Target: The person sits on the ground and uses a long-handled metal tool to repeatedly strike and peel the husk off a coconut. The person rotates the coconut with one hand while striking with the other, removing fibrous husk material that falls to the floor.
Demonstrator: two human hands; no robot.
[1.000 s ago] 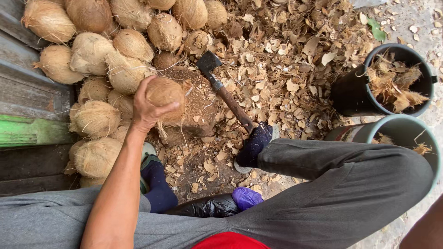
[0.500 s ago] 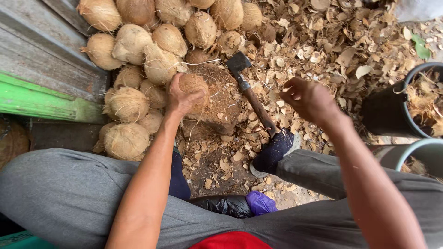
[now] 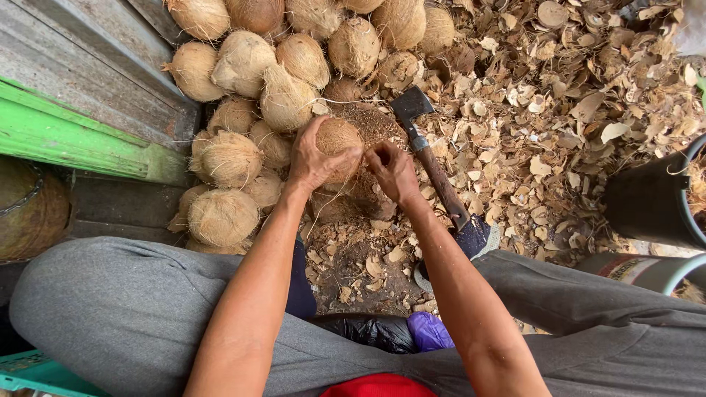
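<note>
A round, brown, fibrous husked coconut point(image 3: 340, 140) sits just in front of the heap of pale husked coconuts point(image 3: 279, 66), left of the wooden-handled hatchet point(image 3: 430, 158).

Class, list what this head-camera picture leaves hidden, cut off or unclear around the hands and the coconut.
- Coconut: its near side is covered by the left hand; head view.
- Right hand: fingertips curl against the husk, so what they pinch is unclear.
- Hatchet: the handle end is hidden behind the right forearm.
- Black bucket: cut off by the right edge.
</note>
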